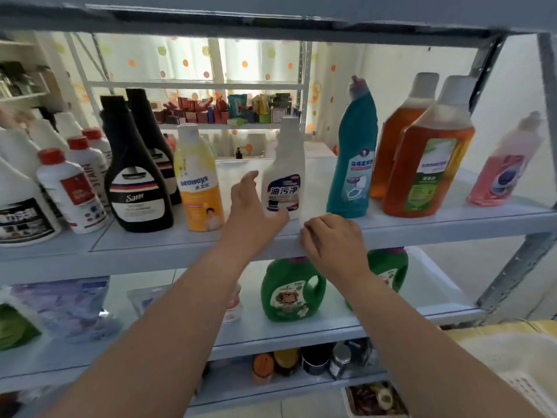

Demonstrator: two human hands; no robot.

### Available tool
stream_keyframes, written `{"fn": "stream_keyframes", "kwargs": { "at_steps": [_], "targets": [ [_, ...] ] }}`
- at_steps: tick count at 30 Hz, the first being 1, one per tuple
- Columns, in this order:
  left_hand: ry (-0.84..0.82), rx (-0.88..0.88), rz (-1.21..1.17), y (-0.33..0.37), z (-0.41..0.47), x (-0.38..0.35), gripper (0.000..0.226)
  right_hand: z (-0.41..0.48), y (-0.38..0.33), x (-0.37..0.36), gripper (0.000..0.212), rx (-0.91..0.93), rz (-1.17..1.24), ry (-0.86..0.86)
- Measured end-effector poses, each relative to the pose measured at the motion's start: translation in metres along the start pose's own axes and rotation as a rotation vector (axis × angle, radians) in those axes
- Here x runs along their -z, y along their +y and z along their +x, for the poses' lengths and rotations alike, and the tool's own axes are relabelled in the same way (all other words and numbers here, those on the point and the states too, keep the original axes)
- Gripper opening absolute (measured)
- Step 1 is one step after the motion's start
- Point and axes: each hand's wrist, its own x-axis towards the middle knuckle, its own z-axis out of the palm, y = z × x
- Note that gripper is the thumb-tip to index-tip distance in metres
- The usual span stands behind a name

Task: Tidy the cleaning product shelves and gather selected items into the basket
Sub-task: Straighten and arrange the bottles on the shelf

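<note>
A white spray-type bottle (284,173) with a blue and purple label stands in the middle of the upper shelf (180,245). My left hand (251,203) is open right beside its left side, fingers spread, thumb at the bottle's base. My right hand (334,242) rests at the shelf's front edge just right of it, fingers loosely curled, holding nothing. A yellow and white Seaways bottle (199,179) stands to the left, a teal toilet-cleaner bottle (354,158) to the right. The pale basket (518,375) shows at the lower right corner.
On the left stand black Sam bottles (135,173) and white red-capped bottles (70,191). To the right are two amber bottles (428,158) and a pink bottle (503,173). Green detergent jugs (291,291) sit on the lower shelf, with jars (313,360) below.
</note>
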Motion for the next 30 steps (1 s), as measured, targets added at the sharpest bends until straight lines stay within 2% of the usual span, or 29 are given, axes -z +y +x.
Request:
{"fn": "stream_keyframes", "kwargs": {
  "at_steps": [2,4,8,10,14,17,22,26,28,30],
  "targets": [
    [-0.023,0.138,-0.193,0.003,0.022,-0.011,0.096,-0.001,0.002,-0.005,0.038,-0.001,-0.003,0.022],
    [-0.030,0.248,-0.338,-0.003,0.034,-0.015,0.089,-0.001,0.004,-0.008,0.036,0.000,0.009,0.011],
    [-0.012,0.213,-0.287,-0.021,0.040,-0.019,0.025,-0.003,0.016,-0.013,0.032,0.065,0.065,0.027],
    [-0.005,0.196,-0.234,-0.022,0.037,-0.018,0.014,-0.005,0.019,-0.014,0.030,0.099,0.079,0.056],
    [0.026,0.215,-0.194,-0.020,0.036,-0.022,0.031,-0.004,0.024,-0.016,0.031,0.124,0.109,0.075],
    [0.033,0.255,-0.283,-0.018,0.033,-0.020,0.036,-0.005,0.027,-0.014,0.036,0.135,0.139,0.021],
    [0.027,0.319,-0.488,-0.003,0.015,-0.015,0.024,-0.009,0.040,0.001,0.048,0.195,0.195,-0.169],
    [0.111,0.293,-0.551,0.028,-0.034,-0.013,0.042,-0.011,0.040,0.024,0.051,0.066,0.549,-0.291],
    [0.095,0.310,-0.631,0.036,-0.067,-0.015,0.044,-0.020,0.031,0.038,0.056,-0.014,0.856,-0.348],
    [0.053,0.338,-0.739,0.039,-0.097,-0.019,0.047,-0.032,0.017,0.045,0.049,-0.100,1.178,-0.422]
  ]
}}
